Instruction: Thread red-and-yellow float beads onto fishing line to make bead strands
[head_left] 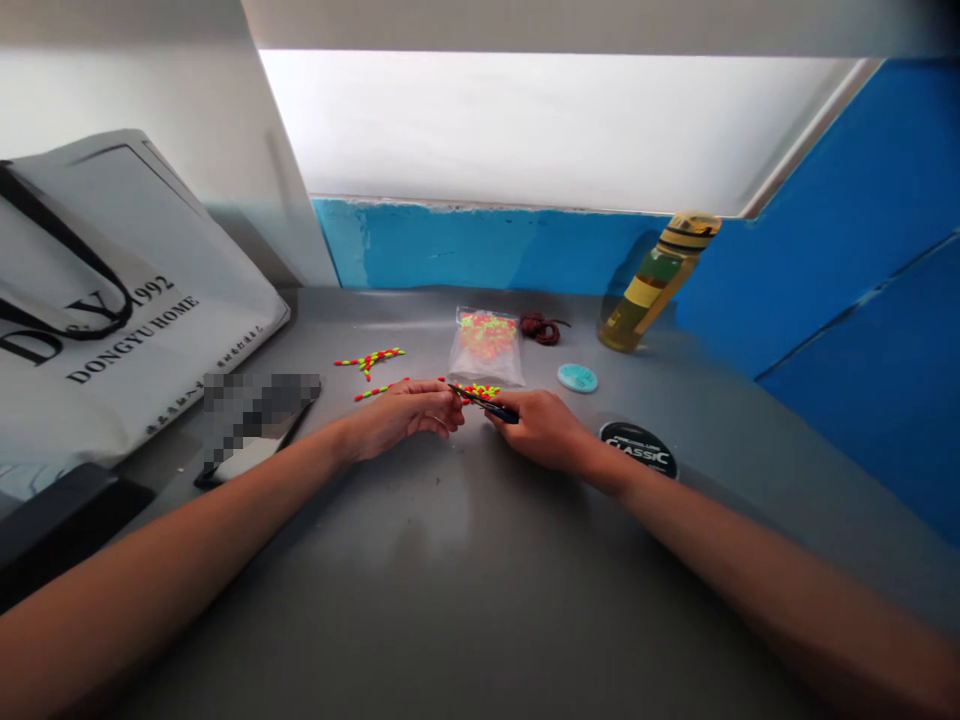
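My left hand [424, 408] is closed in a pinch above the grey table. Whatever lies between its fingertips is too small to make out. In my right hand [541, 425] is what looks like a pair of small scissors [501, 410] with a dark handle, its thin tip pointing left to the left fingertips. Just behind the tool lies a little heap of red and yellow-green oval beads [480, 393]. A row of the same beads [373, 393] runs out beyond the left hand, and farther back several bead strips [375, 358] lie together.
A clear bag of beads [489, 350] lies behind the hands, beside a dark red cord bundle [544, 329]. To the right are a light-blue round disc [577, 378], a black CLASSIC spool [639, 447] and a bottle [652, 290]. A phone [262, 425] and white bag [150, 230] are left.
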